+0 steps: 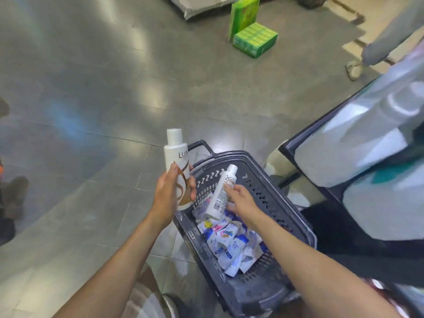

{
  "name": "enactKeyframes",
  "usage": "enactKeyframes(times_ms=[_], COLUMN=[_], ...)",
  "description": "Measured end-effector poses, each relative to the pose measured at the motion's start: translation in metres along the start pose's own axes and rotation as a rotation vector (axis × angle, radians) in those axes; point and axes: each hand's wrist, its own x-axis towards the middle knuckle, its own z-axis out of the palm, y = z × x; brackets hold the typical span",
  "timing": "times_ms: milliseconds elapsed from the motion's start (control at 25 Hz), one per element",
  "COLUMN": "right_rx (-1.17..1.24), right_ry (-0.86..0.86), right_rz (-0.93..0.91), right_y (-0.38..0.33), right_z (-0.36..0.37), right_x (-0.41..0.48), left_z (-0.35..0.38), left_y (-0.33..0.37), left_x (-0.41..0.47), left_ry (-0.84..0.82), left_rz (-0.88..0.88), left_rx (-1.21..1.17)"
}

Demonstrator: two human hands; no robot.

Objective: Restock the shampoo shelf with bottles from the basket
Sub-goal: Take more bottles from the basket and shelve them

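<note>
Head view is showing the right hand (241, 199) curling round a small bottle (218, 203) over the basket (234, 155), cap tilting up and away from the wrist; left of it, the left hand (168, 193) is gripping a bigger bottle (175, 154) upright.

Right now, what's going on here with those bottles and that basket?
A person seems to be lifting shampoo bottles out of a dark basket that stands on the shop floor. Their left hand holds a white LUX bottle upright beside the basket. Their right hand grips a second white bottle, tilted, above the small sachets heaped inside. Green boxes sit on the floor further off. Neither bottle is on a shelf yet.
</note>
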Motion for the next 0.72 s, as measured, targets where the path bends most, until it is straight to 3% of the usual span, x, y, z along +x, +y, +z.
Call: enactKeyframes(times_ms=[240, 440, 720], right_rx=[0.389, 0.270, 0.517], right_ry=[-0.095, -0.063, -0.041], right_rz=[0.105, -0.048, -0.247], right_y=[-0.146, -0.261, -0.343], right_z=[0.026, 0.054, 0.047], right_x=[-0.150, -0.265, -0.383], left_z=[0.053, 0.087, 0.128], left_y=[0.161, 0.287, 0.391], left_x=[-0.065, -0.108, -0.141], left_ry=[-0.075, -0.198, -0.414], left_rz=[-0.073, -0.121, -0.136], left_rx=[-0.053, -0.048, -0.061])
